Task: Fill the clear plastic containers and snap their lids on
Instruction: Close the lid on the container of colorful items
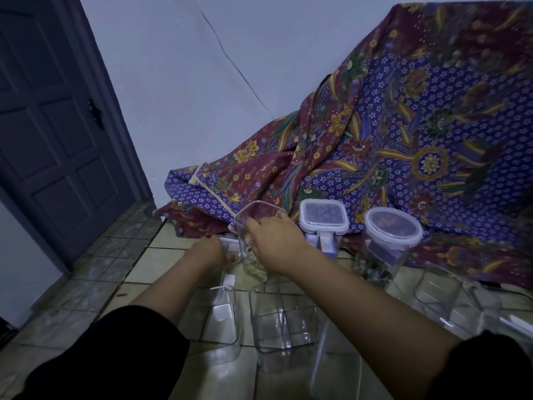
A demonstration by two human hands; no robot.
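Observation:
My right hand [274, 235] grips the upper side of a tall clear container [259, 210]. Its top is open and it stands on the tiled floor. Small colourful pieces [253, 268] fill its bottom. Just left of it, my left hand [212, 252] closes its fingers on a white-rimmed lid [230, 243] low by the floor; the fingertips are partly hidden. Two filled containers stand behind with lids on, one with a square lid [323, 215] and one with a round lid [393, 226].
Empty clear containers stand nearer me on the floor, at the left [225, 316], the middle [284, 321] and the right [444, 298]. A patterned purple and red cloth [418, 134] drapes over something behind. A dark door [49, 125] is at the left.

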